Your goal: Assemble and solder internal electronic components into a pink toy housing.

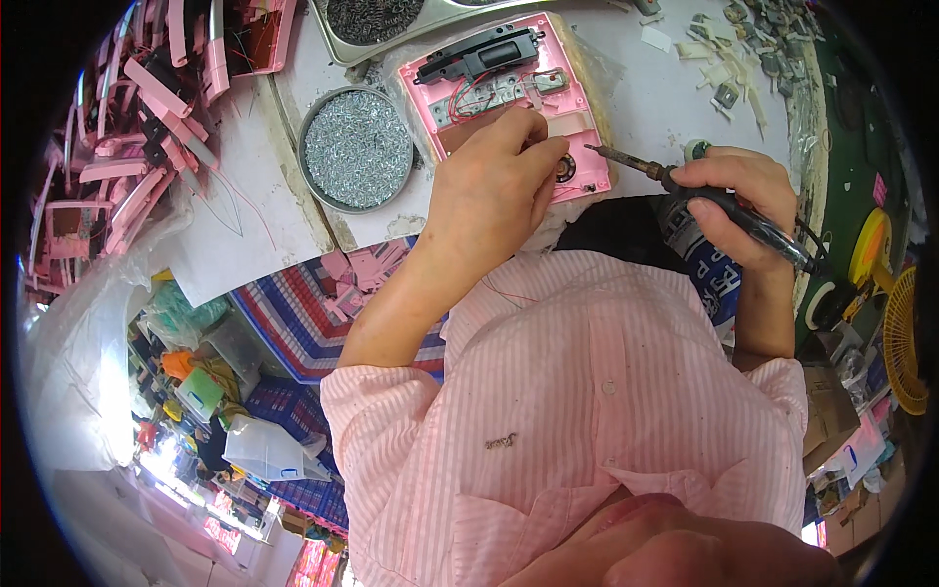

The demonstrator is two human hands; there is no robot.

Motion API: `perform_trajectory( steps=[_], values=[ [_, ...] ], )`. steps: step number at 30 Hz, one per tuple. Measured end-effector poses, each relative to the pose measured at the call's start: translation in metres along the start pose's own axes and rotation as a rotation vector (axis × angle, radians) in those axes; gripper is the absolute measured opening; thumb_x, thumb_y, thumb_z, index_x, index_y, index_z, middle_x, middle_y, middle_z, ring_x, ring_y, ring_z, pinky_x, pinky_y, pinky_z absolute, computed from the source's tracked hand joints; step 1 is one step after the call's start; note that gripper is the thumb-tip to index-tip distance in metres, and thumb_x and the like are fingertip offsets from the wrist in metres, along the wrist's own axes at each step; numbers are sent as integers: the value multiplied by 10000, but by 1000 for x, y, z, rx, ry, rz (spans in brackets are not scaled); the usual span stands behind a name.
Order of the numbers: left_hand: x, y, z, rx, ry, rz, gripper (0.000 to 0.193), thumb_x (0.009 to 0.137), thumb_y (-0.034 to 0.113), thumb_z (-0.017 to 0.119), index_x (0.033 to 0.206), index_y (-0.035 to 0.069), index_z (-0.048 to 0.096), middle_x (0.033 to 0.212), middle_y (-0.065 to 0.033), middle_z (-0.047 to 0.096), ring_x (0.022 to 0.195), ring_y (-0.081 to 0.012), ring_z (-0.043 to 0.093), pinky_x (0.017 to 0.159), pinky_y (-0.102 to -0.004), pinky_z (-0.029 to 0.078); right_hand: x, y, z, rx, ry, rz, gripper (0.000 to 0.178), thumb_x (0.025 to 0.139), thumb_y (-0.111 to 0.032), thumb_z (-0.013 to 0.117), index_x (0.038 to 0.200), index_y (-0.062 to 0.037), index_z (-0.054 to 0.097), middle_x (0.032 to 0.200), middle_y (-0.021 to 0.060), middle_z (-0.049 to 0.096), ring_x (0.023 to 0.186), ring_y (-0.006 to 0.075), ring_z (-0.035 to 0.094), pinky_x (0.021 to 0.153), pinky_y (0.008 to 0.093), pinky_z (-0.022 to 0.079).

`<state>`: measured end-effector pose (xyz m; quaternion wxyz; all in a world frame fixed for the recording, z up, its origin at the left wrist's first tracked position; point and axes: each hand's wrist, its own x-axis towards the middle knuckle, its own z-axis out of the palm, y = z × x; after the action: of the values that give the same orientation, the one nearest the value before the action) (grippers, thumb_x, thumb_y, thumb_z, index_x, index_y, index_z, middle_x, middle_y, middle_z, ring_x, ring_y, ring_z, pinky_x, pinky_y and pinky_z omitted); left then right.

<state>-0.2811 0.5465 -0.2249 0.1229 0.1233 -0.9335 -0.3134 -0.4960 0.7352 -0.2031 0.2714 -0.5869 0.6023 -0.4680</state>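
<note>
A pink plastic casing (581, 98) lies open on the work table, on a padded support. Inside it are a long black part (484, 59), a metal strip (489, 99) with red wires, and a small round black part (564, 169) at the near right. My left hand (494, 181) reaches over the casing's near side, its fingertips pinched together beside the round part; whatever they hold is hidden. Pen-like, a soldering iron (636, 164) sits in my right hand (753, 196). Its tip points left, over or just above the casing's right edge.
Left of the casing stands a round tin (304, 161) of small shiny metal pieces. A metal tray (337, 51) of dark small parts is behind. Pink pieces (147, 147) pile up at far left, small white and metal parts (729, 78) at far right. A yellow fan (902, 338) stands beyond the table.
</note>
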Motion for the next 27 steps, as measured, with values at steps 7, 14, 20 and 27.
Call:
perform_trajectory(
  steps=[7, 14, 20, 27],
  values=[
    [-1, 5, 3, 93, -21, -8, 278, 789, 21, 760, 1057, 90, 737, 988, -53, 647, 841, -238, 688, 693, -360, 556, 2, -3, 2, -13, -49, 24, 216, 804, -88, 721, 997, 8, 727, 799, 121, 710, 676, 250, 684, 618, 316, 509],
    [-1, 3, 3, 116, -61, -2, 351, 738, 16, 765, 1077, 102, 732, 998, -44, 647, 873, -235, 681, 695, -360, 555, 3, -2, 6, -21, -71, 12, 199, 797, -60, 735, 987, -2, 726, 831, 111, 726, 690, 263, 691, 639, 326, 522],
    [0, 8, -2, 148, -121, -27, 376, 727, 30, 760, 1094, 105, 723, 1022, -43, 647, 921, -252, 666, 706, -375, 555, 5, 0, 7, -17, -89, 19, 197, 801, -65, 734, 987, -2, 727, 845, 113, 733, 706, 259, 700, 651, 323, 527],
    [1, 11, -4, 180, -160, -40, 380, 716, 33, 749, 1086, 112, 719, 1033, -40, 637, 949, -262, 659, 718, -382, 559, 5, -4, 4, -7, -80, 47, 203, 805, -67, 725, 995, 6, 727, 858, 128, 735, 732, 245, 709, 668, 317, 529]
  ],
)
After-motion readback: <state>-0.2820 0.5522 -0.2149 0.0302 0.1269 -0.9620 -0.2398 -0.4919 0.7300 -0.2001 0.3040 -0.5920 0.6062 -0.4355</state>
